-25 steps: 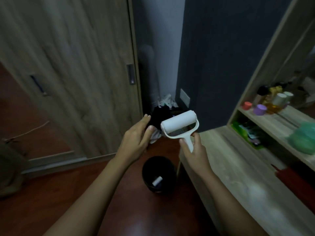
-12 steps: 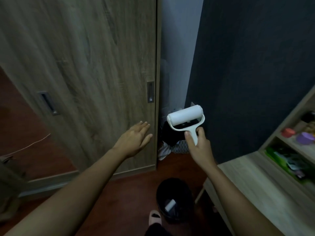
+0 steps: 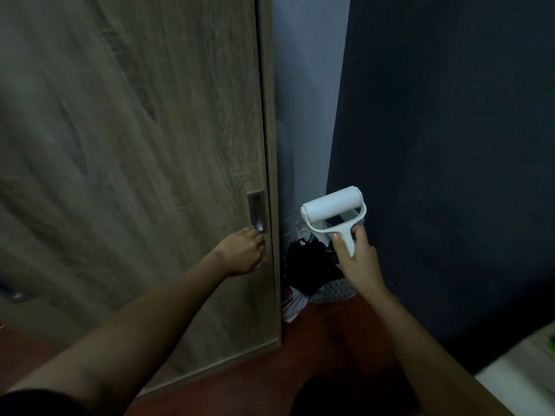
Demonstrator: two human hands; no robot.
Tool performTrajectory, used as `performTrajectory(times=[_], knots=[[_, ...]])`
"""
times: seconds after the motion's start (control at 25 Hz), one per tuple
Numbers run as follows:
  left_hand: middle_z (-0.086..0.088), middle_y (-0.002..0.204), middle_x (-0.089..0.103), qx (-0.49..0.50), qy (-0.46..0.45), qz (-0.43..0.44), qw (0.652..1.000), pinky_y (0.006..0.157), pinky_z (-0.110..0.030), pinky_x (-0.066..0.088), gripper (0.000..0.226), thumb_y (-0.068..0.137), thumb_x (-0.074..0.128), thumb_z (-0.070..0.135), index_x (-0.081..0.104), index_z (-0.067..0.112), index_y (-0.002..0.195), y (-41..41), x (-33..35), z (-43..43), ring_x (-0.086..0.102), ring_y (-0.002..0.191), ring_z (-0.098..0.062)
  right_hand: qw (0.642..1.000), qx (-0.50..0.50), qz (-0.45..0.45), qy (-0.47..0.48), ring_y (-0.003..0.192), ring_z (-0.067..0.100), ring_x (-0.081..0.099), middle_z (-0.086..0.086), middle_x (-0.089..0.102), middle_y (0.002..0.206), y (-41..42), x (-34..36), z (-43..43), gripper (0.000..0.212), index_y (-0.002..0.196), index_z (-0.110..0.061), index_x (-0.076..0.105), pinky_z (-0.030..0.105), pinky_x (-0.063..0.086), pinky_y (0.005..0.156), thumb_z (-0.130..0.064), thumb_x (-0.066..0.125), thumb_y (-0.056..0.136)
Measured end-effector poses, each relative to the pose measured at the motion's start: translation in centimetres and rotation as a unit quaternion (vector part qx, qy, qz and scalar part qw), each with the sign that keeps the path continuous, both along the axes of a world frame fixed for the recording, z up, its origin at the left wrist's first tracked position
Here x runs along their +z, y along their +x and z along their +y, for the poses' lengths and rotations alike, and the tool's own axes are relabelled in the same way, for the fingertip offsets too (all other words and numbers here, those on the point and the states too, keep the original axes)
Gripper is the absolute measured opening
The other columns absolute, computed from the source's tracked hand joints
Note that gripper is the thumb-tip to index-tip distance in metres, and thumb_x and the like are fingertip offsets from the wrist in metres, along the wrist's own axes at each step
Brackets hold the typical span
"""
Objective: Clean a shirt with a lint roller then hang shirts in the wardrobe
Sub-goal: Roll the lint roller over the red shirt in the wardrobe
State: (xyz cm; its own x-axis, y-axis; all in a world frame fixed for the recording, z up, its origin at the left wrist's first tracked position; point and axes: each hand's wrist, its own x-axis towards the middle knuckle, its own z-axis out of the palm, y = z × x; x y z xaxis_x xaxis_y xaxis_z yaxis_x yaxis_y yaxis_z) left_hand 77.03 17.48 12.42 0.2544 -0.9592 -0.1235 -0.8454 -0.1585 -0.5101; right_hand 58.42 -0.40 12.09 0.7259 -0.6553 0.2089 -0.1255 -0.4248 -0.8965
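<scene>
My right hand point(image 3: 359, 259) grips the handle of a white lint roller point(image 3: 332, 210), holding it upright in front of the dark wall. My left hand point(image 3: 243, 252) reaches to the wooden wardrobe door point(image 3: 135, 163), fingertips touching the lower end of its recessed metal handle point(image 3: 256, 211). The door stands shut against its right edge. No shirt on a hanger is in view; a heap of dark clothes point(image 3: 312, 270) lies on the floor in the gap between wardrobe and wall.
A dark blue wall point(image 3: 450, 175) fills the right side. A black bin point(image 3: 354, 397) stands on the red-brown floor at the bottom. The corner of a pale wooden desk point(image 3: 522, 373) shows at lower right. A second recessed handle point(image 3: 12, 291) sits at far left.
I have stepped closer to the wardrobe. My left hand moved forward from hovering open to touching the door's recessed handle. The roller stayed in my right hand.
</scene>
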Motion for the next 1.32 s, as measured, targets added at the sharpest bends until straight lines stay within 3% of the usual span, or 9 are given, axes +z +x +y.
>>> performTrajectory(times=[0.12,0.2,0.28,0.52,0.8,0.96,1.04,1.16,1.32], knots=[[-0.020,0.131,0.053,-0.011,0.022,-0.007,1.000,0.111,-0.038,0.030,0.046,0.098,0.030,0.031,0.056,0.004,0.126,4.9,-0.1,-2.2,0.047,0.124,-0.033,1.000,0.001,0.007,0.003,0.072,0.006,0.059,-0.010,0.060,0.080,3.5,0.5,-2.2,0.018,0.104,-0.022,0.044,0.021,0.041,0.056,-0.034,0.050,0.093],[-0.020,0.141,0.042,-0.011,0.065,-0.017,0.998,0.116,-0.040,0.016,0.043,0.101,0.026,0.024,0.045,0.004,0.135,6.6,-0.2,-3.2,0.035,0.133,-0.034,1.000,0.000,0.012,-0.005,0.072,0.006,0.059,-0.011,0.060,0.080,4.8,0.3,-2.9,0.019,0.105,-0.022,0.044,0.023,0.041,0.057,-0.034,0.050,0.092],[-0.019,0.141,0.041,-0.026,0.083,-0.026,0.996,0.116,-0.041,0.014,0.042,0.100,0.025,0.019,0.046,0.004,0.134,7.6,-0.4,-4.3,0.034,0.132,-0.034,1.000,-0.003,0.016,-0.003,0.072,0.009,0.060,-0.009,0.061,0.080,5.7,0.0,-3.3,0.020,0.106,-0.020,0.044,0.027,0.044,0.058,-0.034,0.051,0.092],[-0.011,0.129,0.053,-0.093,0.070,-0.096,0.989,0.096,-0.037,0.040,0.038,0.096,0.034,0.020,0.058,0.008,0.123,8.7,-1.7,-5.0,0.048,0.115,-0.028,1.000,-0.006,0.026,-0.007,0.073,0.013,0.062,-0.008,0.061,0.080,7.8,-0.4,-2.4,0.016,0.101,-0.020,0.043,0.036,0.051,0.063,-0.031,0.051,0.093],[-0.012,0.129,0.053,-0.078,0.032,-0.103,0.991,0.089,-0.036,0.042,0.038,0.095,0.038,0.023,0.057,0.006,0.123,10.1,-2.2,1.5,0.049,0.113,-0.028,1.000,-0.001,0.004,-0.013,0.082,0.021,0.062,0.005,0.063,0.091,10.5,-0.1,2.7,0.022,0.098,-0.019,0.047,0.040,0.053,0.069,-0.039,0.051,0.090],[-0.012,0.128,0.055,-0.063,0.034,-0.094,0.993,0.088,-0.037,0.043,0.041,0.095,0.030,0.019,0.061,0.009,0.120,11.3,-2.1,7.6,0.051,0.112,-0.028,1.000,0.018,-0.008,-0.009,0.080,0.014,0.061,0.002,0.063,0.087,11.8,0.4,7.6,0.016,0.098,-0.020,0.047,0.028,0.046,0.064,-0.035,0.052,0.092],[-0.007,0.119,0.062,-0.073,0.037,-0.103,0.991,0.081,-0.034,0.046,0.043,0.092,0.029,0.020,0.069,0.015,0.108,12.2,-1.8,11.4,0.056,0.103,-0.024,0.999,0.032,-0.014,-0.015,0.079,0.011,0.061,-0.003,0.062,0.085,12.3,0.9,10.1,0.017,0.100,-0.020,0.047,0.027,0.047,0.064,-0.034,0.051,0.092],[-0.003,0.086,0.071,-0.041,0.044,-0.112,0.992,0.063,-0.029,0.048,0.050,0.081,0.027,0.022,0.077,0.018,0.074,13.4,-1.4,17.0,0.061,0.075,-0.019,0.998,0.046,-0.030,-0.029,0.074,0.007,0.059,-0.003,0.060,0.082,13.1,1.3,13.7,0.018,0.100,-0.015,0.048,0.023,0.047,0.063,-0.031,0.052,0.092],[-0.004,0.070,0.066,0.001,0.051,-0.121,0.991,0.060,-0.030,0.040,0.046,0.077,0.030,0.022,0.072,0.012,0.060,14.7,-1.3,23.9,0.057,0.063,-0.021,0.997,0.059,-0.022,-0.034,0.069,0.006,0.056,-0.007,0.056,0.076,14.2,1.5,18.5,0.022,0.097,-0.011,0.046,0.030,0.046,0.062,-0.031,0.052,0.092]])
